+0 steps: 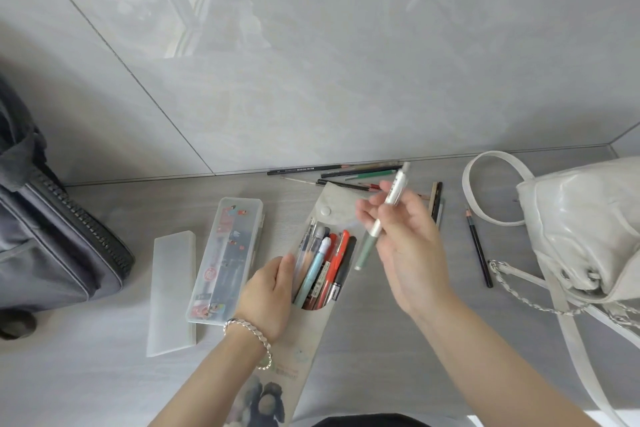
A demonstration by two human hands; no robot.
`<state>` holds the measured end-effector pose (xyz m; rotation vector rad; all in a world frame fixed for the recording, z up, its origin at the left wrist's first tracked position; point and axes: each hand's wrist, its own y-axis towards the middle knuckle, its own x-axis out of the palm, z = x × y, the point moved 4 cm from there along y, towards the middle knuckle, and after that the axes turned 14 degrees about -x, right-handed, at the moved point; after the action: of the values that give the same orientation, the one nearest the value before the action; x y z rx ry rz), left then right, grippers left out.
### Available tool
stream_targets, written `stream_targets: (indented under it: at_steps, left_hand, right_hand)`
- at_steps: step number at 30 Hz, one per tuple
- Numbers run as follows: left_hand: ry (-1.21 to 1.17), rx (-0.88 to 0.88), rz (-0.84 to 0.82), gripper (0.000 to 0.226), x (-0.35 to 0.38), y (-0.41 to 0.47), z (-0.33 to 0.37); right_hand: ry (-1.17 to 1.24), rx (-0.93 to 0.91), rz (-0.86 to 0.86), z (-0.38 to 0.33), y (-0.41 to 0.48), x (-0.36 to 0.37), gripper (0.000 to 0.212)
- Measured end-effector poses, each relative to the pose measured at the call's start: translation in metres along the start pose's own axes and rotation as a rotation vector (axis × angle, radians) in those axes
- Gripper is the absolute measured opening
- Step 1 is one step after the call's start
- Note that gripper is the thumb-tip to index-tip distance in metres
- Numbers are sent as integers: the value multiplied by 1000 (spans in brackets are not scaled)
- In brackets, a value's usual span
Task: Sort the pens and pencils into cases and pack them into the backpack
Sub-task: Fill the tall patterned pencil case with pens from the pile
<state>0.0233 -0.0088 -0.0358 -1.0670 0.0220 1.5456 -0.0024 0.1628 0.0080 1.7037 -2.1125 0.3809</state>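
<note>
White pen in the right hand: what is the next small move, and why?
Probably lower the white pen tip-first into the grey pouch: the right hand holds it above the pouch's open mouth, which the left hand steadies, with other pens already inside.

Left hand (273, 288) flat, right hand (398, 236) pinching.

bare forearms, no sleeves, silver chain bracelet (250, 334) on L wrist
</note>
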Motion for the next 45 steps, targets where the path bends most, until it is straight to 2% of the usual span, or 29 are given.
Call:
stream_targets:
  at_steps: [1,2,4,5,7,9,12,15,18,22,23,25,27,29,31,33,35,39,45]
  left_hand:
    - [6,1,-9,45,2,-1,0]
    - [9,4,-17,45,4,-2,0]
    - [2,8,-32,44,5,-3,1]
    - [-1,9,-39,44,6,-2,1]
    - [-2,4,-45,44,7,-1,2]
    - [-14,3,-40,44,7,0,3]
    - [-47,5,-38,45,7,2,7]
    - [-74,6,-42,46,6,7,11]
    - [-79,5,-62,45,7,10,13]
    - [-62,-17,-74,46,12,20,11]
    - [-55,-35,-76,46,13,24,9]
    - [-37,-77,-74,45,15,33,5]
    - [-14,-124,-56,45,14,41,2]
    - [-12,-163,-29,45,11,48,2]
    - [-26,-192,-2,44,7,57,2]
    - [-40,-208,26,44,1,66,4]
    - [-56,-212,52,44,-4,72,6]
    - [-80,-224,119,46,-17,84,3]
    - [-155,-232,132,45,-26,88,-5]
  right_hand:
    - [60,15,11,1,-1,4,32]
    - [23,18,1,4,-2,6,43]
    - [-219,-8,-82,11,-6,6,64]
    - [-290,-20,-142,14,-9,7,68]
    - [-370,-18,-250,19,-13,7,68]
    - [-605,-54,-371,22,-13,6,61]
    - [-975,-245,-550,24,-16,8,64]
    - [-1121,-360,-670,31,-18,5,67]
    - [-1258,-416,-707,36,-13,-4,66]
    - [-1308,-329,-831,43,-6,-5,75]
    - [-1286,-282,-869,45,-3,-4,75]
    - [-1188,-221,-874,45,8,-5,59]
    - [-1034,-223,-758,42,29,-7,41]
    - [-971,-316,-614,46,57,-18,29]
    - [-1090,-318,-532,61,93,-33,17]
    - [-1293,-223,-532,76,130,-48,21]
    - [-1489,-183,-597,85,159,-58,25]
    - [-1840,-180,-883,99,179,-54,29]
    - [-2060,-184,-1104,101,177,-48,30]
